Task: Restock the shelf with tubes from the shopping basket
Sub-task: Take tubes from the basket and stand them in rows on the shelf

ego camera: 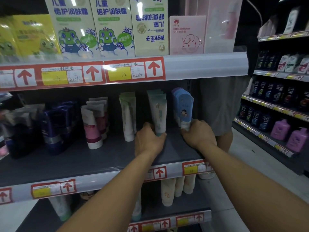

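Head view: both hands on tubes standing on the middle shelf (100, 158), centre of the frame.

Left hand (148, 139) curled round the capped foot of a pale green tube (159, 113), front of a row of about four. Right hand (198, 133) gripping the base of a blue tube (184, 107) with a small cartoon child, front of a row of about three. Further left, a white-green row, white-pink tubes (91, 126), dark blue tubes (51, 121). Upper frame: two frog cartons (71, 29) reading "儿童 倍护润肤露", a third carton upside down, a pink box (187, 35) marked "Baby Moisturiser". Shelf tags (123, 73) handwritten "12". Right edge: dark "CLEAR" bottles (265, 119).
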